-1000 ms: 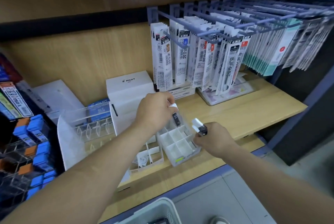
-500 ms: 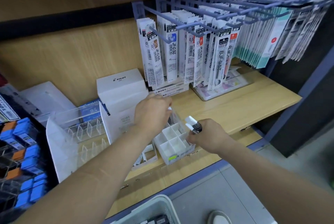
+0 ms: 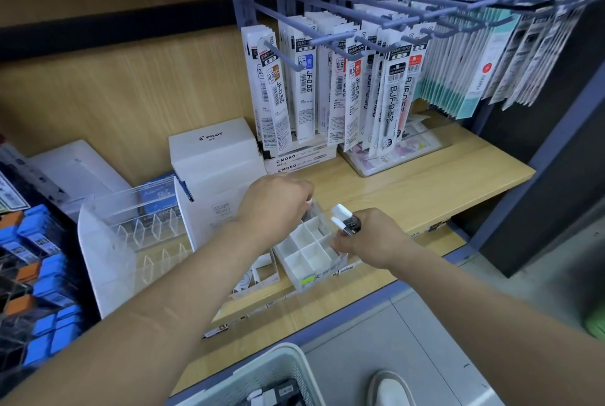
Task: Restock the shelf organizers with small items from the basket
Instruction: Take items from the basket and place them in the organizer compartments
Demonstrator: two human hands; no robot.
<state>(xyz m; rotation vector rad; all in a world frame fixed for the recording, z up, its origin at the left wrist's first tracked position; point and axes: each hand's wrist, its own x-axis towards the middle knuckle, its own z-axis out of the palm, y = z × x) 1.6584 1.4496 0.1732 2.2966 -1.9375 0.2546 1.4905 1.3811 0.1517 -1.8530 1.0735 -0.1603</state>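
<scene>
- The left hand has dipped into the white organizer, fingers pinching one lead case.
- The right hand grips two cases above the wooden shelf.

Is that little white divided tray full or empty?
Mostly empty: the white divided tray shows bare compartments; left hand hides the far corner.

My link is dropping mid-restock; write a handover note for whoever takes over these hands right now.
Left hand: fingers curled over the white divided organizer's back cells, apparently pinching one white-capped item.
Right hand: grips two white-capped black items beside the organizer.
Done: nothing visibly seated; the cells in view look empty.
Left: seat these three, then take more from the white basket below.
</scene>
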